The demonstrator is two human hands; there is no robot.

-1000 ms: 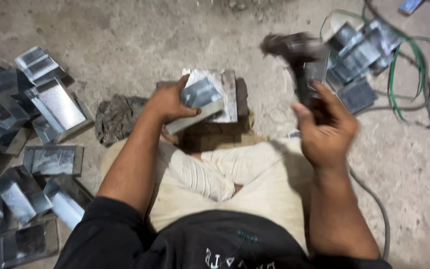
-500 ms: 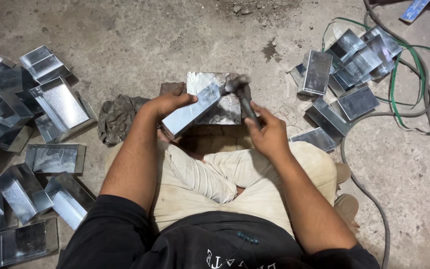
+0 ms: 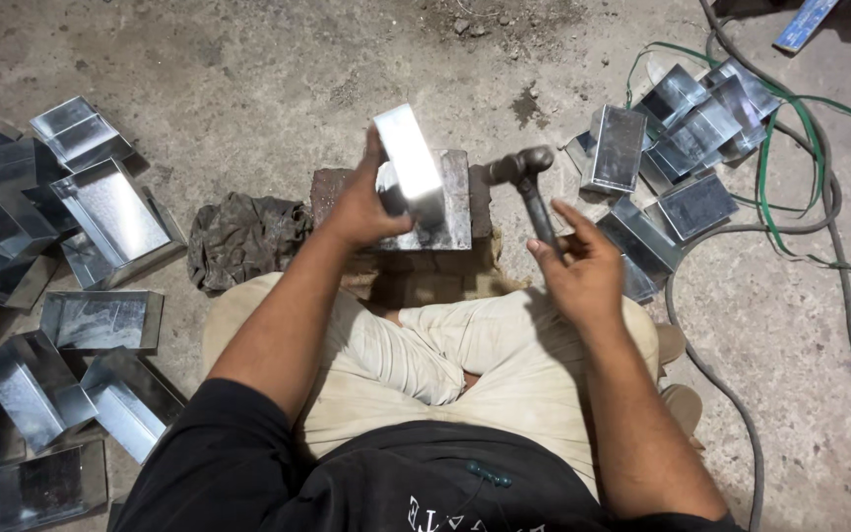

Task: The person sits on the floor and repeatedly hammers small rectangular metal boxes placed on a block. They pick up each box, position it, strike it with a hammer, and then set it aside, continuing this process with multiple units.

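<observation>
The left hand's fingers [image 3: 378, 202] are closed around a folded sheet-metal piece [image 3: 410, 163], holding it tilted up with its long axis running away from the person, its lower end over the flat metal plate [image 3: 450, 212] that rests on a brick block [image 3: 332, 187]. The right hand [image 3: 578, 271] grips the handle of a hammer [image 3: 527, 187], fingers partly loose; the hammer head sits just right of the plate, level with the piece's lower end. So the piece lies to the left of the hammer head, near it but apart. Outward, a crumpled rag [image 3: 243, 236] lies left of the block, shiny metal trays [image 3: 100, 212] are strewn to the left, more stacked trays [image 3: 687, 128] to the right, among green cable [image 3: 770, 187] on the concrete floor [image 3: 248, 59].
</observation>
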